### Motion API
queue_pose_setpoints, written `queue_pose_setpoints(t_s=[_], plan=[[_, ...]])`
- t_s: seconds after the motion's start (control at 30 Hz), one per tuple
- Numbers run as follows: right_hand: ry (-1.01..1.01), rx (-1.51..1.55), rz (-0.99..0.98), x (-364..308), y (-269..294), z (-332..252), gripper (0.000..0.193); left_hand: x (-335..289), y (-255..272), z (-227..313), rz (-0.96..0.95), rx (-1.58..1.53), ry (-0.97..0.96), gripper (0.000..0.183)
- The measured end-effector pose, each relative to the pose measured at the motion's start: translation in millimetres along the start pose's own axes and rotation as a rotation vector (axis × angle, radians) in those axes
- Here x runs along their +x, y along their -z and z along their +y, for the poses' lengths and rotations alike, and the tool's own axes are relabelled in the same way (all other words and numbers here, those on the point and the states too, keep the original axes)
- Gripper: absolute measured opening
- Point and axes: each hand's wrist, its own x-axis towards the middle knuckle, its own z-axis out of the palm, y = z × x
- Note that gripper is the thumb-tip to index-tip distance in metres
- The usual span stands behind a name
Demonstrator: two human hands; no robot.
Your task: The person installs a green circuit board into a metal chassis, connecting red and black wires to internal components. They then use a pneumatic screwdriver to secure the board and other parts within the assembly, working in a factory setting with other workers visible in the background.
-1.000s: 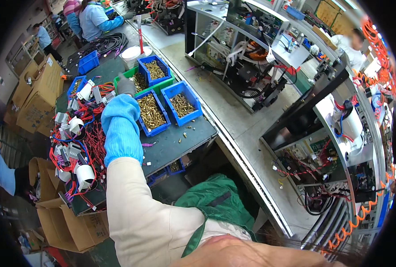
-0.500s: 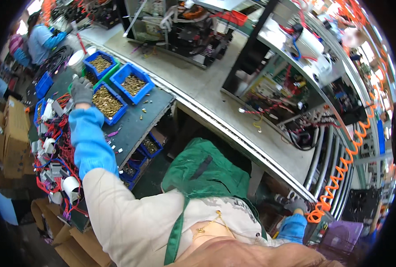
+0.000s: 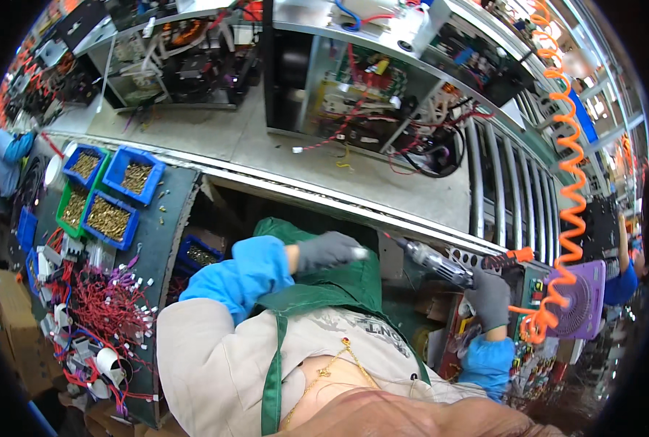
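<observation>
My left hand (image 3: 329,252), in a grey glove and blue sleeve cover, is in front of my green apron (image 3: 339,282). Its fingers are drawn together with pale tips; whatever they pinch is too small to make out. On the right, my gloved right hand (image 3: 490,300) is wrapped round the rear of a silver power screwdriver (image 3: 441,265). The tool's thin bit points up and left, toward my left hand but apart from it. Blue bins (image 3: 111,220) of brass-coloured small parts stand on the dark bench at left, with a green bin (image 3: 69,207) among them.
A tangle of red wires (image 3: 113,306) with white connectors covers the bench's left side. Open metal cabinets (image 3: 361,95) stand on the conveyor ahead, beside rollers (image 3: 496,178). An orange coiled hose (image 3: 573,175) hangs at right by a purple fan (image 3: 579,298). Other people work at far left and right.
My left hand has left the bins and come right, before my apron. My right hand has come up with the screwdriver, which was not visible before. The view has swung right.
</observation>
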Motion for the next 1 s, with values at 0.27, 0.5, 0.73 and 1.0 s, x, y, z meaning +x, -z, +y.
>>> queue_pose_setpoints(t_s=[0.27, 0.5, 0.73, 1.0], plan=[[0.103, 1.288, -0.195, -8, -62, -66, 0.058, 52, -28, 56, 0.157, -0.509, 0.089, 0.033], [0.358, 1.851, -0.746, 57, -79, -128, 0.069, 53, -16, 81, 0.068, -0.319, 0.104, 0.029], [0.215, 1.867, -0.606, 65, -37, -154, 0.097, 58, 26, 60, 0.357, -0.563, 0.181, 0.030], [0.139, 1.903, -0.485, 63, -58, -140, 0.104, 79, 64, 14, 0.475, -1.167, -0.164, 0.024]])
